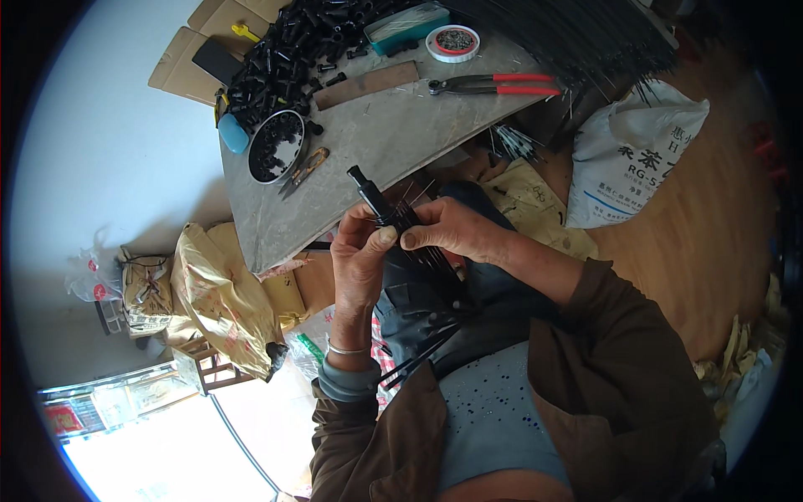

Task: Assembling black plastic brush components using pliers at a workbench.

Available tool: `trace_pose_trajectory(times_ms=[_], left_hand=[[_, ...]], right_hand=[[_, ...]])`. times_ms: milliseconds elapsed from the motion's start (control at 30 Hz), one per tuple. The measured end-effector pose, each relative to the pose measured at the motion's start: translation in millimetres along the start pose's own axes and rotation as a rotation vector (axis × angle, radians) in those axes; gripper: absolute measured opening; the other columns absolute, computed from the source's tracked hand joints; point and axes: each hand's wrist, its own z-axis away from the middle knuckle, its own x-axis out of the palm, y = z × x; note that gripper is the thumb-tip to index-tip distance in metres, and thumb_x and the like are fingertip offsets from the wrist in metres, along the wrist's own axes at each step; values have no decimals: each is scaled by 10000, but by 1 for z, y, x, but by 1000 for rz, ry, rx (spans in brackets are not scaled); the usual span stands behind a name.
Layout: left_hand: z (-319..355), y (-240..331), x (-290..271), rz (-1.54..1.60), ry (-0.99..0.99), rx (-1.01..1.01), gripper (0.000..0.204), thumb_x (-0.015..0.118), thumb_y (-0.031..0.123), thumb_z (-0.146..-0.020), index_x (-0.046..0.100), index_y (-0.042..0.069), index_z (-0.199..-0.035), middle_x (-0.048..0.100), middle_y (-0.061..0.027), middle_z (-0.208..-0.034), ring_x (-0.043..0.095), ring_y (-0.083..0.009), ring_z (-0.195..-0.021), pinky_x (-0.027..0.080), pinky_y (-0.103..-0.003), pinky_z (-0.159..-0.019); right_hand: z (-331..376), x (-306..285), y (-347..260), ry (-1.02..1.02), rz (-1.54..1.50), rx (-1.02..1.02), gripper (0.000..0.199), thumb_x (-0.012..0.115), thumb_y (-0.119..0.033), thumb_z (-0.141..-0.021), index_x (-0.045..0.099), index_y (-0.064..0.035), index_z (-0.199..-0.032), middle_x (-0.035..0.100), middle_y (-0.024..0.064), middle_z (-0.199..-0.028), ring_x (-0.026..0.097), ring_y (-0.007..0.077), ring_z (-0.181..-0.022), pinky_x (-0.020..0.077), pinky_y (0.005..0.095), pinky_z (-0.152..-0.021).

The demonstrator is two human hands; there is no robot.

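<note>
Above my lap, both hands hold what looks like an umbrella frame (407, 219), a bundle of thin black rods with a black tubular fitting (368, 189) at its upper end. My left hand (355, 255) is closed around it just below the fitting, thumb pressed against the rods. From the other side, my right hand (458, 230) pinches the rods between thumb and fingers. The two thumbs almost meet. A few thin wires stick out above the right fingers. The frame's lower end runs down toward my dark trousers, and its tip is hard to make out.
On the grey table (259, 222) lie a heap of black plastic fittings (284, 63), a bowl (290, 153), snips (306, 171), red-handled pliers (493, 84), a flat bar (365, 86), a round dish (453, 56) and long black rods (577, 38). Sacks (627, 159) stand around.
</note>
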Motion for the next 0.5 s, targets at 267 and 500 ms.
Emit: trace_pose_trajectory(times_ms=[267,500], left_hand=[[-2,2,1,95,-66,-10,281,704,31,-809,621,27,-1077,663,-45,-1005,611,-142,-929,452,-311,-915],[4,0,16,92,-82,35,296,708,29,-797,624,38,-1080,650,-46,-1019,603,-150,-944,446,-306,-917]], right_hand=[[4,-1,-3,-32,-26,41,426,832,-367,-698,656,-35,-900,620,-21,-808,557,56,-715,455,209,-646],[7,-10,2,-187,-168,144,536,832,-480,-653,656,-60,-935,593,-37,-812,528,63,-769,405,229,-700]])
